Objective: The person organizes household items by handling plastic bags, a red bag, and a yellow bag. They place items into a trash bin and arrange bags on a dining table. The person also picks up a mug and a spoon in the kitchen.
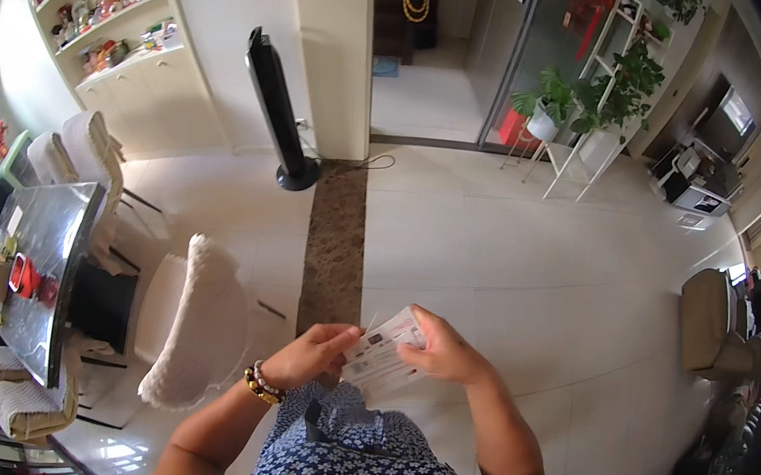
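Observation:
A flat white packet [386, 344] with small dark and reddish print is in front of my waist, tilted, with both my hands on it. My right hand [443, 350] grips its right side, the thumb lying across the printed face. At the left edge, my left hand [317, 352] is closed, its thumb and fingertips pinched together on the packet's border. A thin pale strip [373, 321] sticks up beside those fingertips; what it belongs to is too small to tell. Beaded bracelets [262, 383] circle my left wrist.
A pale chair [195, 329] stands close on my left, beside a dark glossy table [48, 242] with things on it. Ahead is a black tower fan [277, 113] with its cord on the tiled floor. Potted plants [542, 119] stand by a glass door; a brown armchair [710, 324] is at right.

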### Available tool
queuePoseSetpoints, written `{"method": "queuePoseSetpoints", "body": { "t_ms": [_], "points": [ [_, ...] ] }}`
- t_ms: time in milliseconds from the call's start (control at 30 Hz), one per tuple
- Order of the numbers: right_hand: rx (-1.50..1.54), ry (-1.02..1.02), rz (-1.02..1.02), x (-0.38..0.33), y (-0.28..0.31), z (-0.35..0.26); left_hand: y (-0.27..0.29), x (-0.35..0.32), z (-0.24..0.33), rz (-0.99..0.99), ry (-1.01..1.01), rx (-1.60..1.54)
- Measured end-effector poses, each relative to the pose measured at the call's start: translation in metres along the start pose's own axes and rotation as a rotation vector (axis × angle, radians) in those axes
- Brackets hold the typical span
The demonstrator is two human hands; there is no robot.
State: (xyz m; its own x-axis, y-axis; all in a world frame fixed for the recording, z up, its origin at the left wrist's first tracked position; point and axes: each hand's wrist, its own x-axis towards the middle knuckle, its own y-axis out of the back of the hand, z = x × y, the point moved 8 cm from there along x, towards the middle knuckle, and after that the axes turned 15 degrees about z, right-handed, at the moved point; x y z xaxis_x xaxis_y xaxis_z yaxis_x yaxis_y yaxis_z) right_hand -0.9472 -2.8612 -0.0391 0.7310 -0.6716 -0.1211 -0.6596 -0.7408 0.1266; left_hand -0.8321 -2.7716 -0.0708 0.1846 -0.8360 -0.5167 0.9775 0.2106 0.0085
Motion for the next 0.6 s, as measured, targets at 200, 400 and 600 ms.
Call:
{"method": "queuePoseSetpoints", "body": {
  "t_ms": [200, 400, 600],
  "points": [
    [0.030, 0.029, 0.012, 0.043, -0.011, 0.037, -0.008, 0.021, 0.005, 0.172, -0.320, 0.102],
    [0.190, -0.331, -0.626, 0.024, -0.106, 0.089, 0.021, -0.049, -0.097, 0.569, -0.119, -0.228],
    [-0.100, -0.580, -1.018, -0.050, -0.216, 0.127, -0.001, -0.216, -0.273, 1.177, 0.214, -0.979]
  ]
}}
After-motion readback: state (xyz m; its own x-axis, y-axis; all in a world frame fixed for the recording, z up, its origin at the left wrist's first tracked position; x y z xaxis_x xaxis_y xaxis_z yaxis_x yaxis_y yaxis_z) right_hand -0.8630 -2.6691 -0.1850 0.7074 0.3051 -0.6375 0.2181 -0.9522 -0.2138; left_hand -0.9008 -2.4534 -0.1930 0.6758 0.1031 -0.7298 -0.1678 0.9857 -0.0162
